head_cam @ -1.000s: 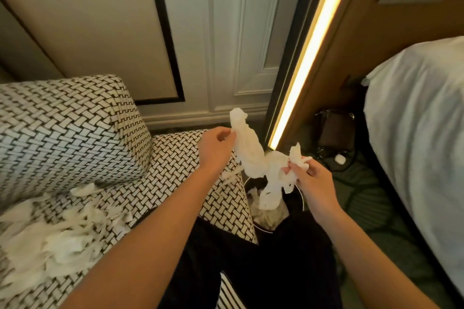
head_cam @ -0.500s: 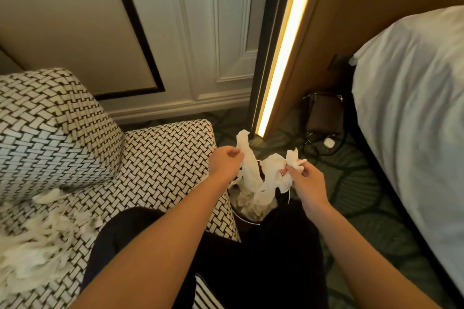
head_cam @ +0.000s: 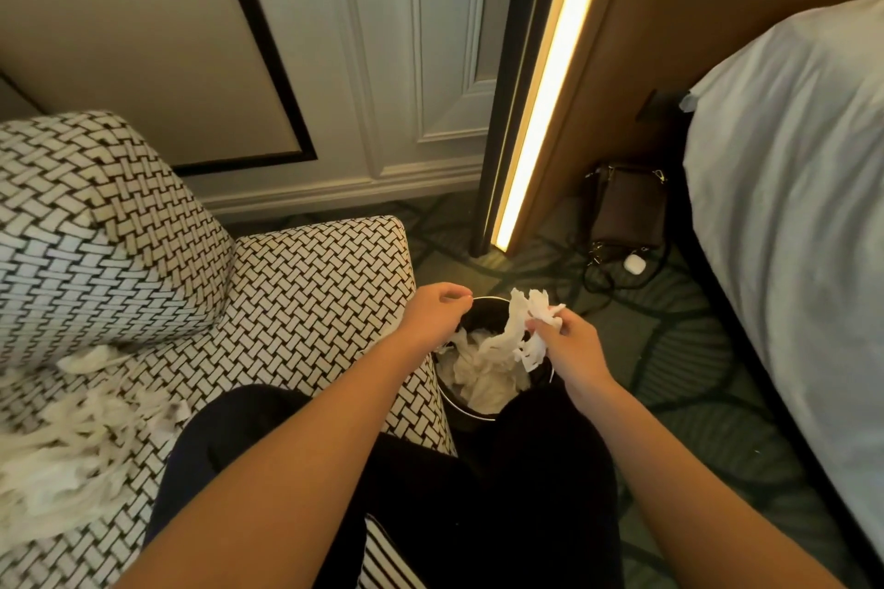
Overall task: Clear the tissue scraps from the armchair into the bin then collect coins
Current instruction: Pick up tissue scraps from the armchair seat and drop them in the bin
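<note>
My right hand (head_cam: 567, 344) grips a crumpled white tissue scrap (head_cam: 535, 309) just over the black bin (head_cam: 461, 409). One end of the scrap trails down into the tissue heap (head_cam: 483, 378) inside the bin. My left hand (head_cam: 437, 311) hovers at the bin's left rim with fingers curled and nothing in them. The black-and-white woven armchair (head_cam: 311, 292) is to the left. A pile of torn tissue scraps (head_cam: 62, 445) lies on its seat at the far left. No coins are visible.
My dark-trousered legs fill the bottom centre, against the bin. A brown bag (head_cam: 626, 206) with a cable and a white charger (head_cam: 634, 263) lies on the green carpet. A white bed (head_cam: 803, 206) runs along the right. A lit strip (head_cam: 545, 86) edges the wooden panel.
My left hand let go of its end of the tissue strip. Both hands sank to the bin's rim, and the strip now hangs into the bin from my right hand alone.
</note>
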A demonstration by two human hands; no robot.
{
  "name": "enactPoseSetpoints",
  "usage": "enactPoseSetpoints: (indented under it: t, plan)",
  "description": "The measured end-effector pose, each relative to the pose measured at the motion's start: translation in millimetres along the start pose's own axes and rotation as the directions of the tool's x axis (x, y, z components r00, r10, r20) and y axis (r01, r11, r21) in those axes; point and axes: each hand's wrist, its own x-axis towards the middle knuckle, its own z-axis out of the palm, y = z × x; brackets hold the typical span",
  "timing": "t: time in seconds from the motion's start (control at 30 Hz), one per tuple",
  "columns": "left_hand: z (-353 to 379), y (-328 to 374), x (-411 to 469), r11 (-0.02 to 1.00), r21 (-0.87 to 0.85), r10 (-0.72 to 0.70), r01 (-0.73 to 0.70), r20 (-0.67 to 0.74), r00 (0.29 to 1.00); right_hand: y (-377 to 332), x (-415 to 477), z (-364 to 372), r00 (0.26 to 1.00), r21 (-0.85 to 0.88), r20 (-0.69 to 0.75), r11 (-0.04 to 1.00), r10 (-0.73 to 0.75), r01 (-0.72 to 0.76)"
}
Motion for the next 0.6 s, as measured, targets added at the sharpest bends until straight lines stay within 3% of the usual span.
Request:
enactPoseSetpoints:
  t: [0.3, 0.6]
  plan:
    - [-16.4, -17.0, -5.5, 0.999, -0.028, -0.026, 0.024, -0.051, 0.998, -10.6, -0.8, 8.4, 0.982, -0.043, 0.187, 0.999, 0.039, -0.031]
    - [-39.8, -45.0, -4.4, 0.996, 0.029, -0.07, 0.083, -0.309, 0.948, -19.2, -0.9, 8.8, 0.921, -0.115, 0.316, 0.973, 0.227, -0.2]
